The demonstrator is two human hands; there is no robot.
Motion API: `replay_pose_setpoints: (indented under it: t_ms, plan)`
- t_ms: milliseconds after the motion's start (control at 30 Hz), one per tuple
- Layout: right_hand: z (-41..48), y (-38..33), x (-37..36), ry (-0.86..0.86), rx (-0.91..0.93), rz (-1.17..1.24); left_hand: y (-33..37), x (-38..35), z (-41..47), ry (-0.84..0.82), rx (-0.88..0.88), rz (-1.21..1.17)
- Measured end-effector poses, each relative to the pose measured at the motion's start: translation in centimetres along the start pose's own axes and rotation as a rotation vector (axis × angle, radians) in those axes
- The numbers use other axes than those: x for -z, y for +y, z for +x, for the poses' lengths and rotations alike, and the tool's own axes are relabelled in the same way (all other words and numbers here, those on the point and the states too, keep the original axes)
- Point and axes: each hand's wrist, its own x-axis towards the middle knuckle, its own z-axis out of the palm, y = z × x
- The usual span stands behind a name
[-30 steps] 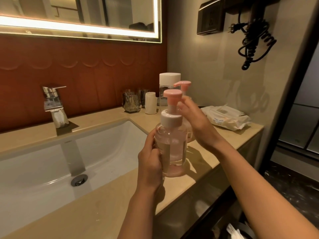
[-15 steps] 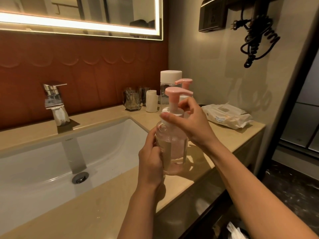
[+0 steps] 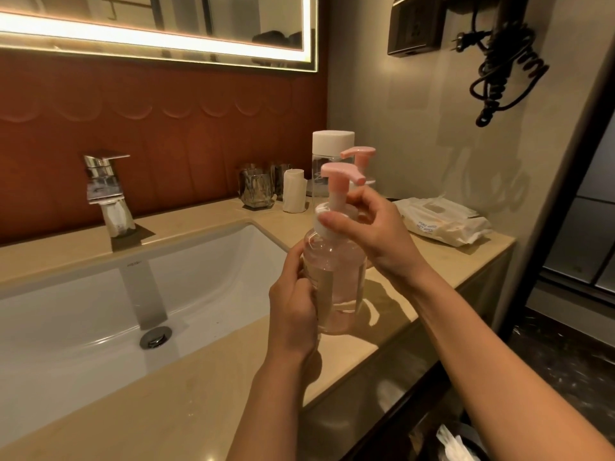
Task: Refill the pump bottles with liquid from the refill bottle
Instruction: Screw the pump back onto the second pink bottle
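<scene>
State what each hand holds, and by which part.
Both hold the near pump bottle: left hand grips its clear body, right hand pinches its white collar under the pump.

Dim, warm-toned; main source is the LED strip (image 3: 149, 36) edging the mirror (image 3: 199, 15), clipped to near white, with specular streaks on the sink basin (image 3: 83, 327) and a bright patch on the countertop (image 3: 199, 410) right of the pump bottle (image 3: 332, 277). Soft shadows: faucet (image 3: 106, 191) onto the countertop at its base, coiled cord (image 3: 506, 68) faintly onto the wall (image 3: 416, 128) below it, floor (image 3: 565, 344) at lower right near black. Wide-angle bowing at the edges tilts the door frame (image 3: 560, 194), and fine detail is smeared, worst on the forearms (image 3: 499, 361).
</scene>
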Motion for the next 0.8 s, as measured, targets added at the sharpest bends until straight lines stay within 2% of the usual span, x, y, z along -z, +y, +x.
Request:
replay_pose_setpoints:
  t_ms: [100,200,333,400,800]
  plan:
    - [0.0,-0.2,-0.6,0.077,0.017,-0.111,0.1,0.0,0.0,0.000,0.006,-0.004]
    - [0.0,-0.2,-0.5,0.058,0.029,-0.203,-0.1,0.0,0.1,-0.001,0.008,-0.007]
    - [-0.3,-0.3,0.4,-0.110,-0.038,0.046,-0.1,0.0,0.1,0.005,0.010,-0.005]
    - [-0.3,-0.2,0.8,-0.162,-0.048,0.083,-0.1,0.0,0.1,0.005,0.012,-0.006]
    - [-0.7,0.5,1.1,-0.122,-0.059,0.153,0.0,0.0,0.0,-0.005,0.002,0.003]
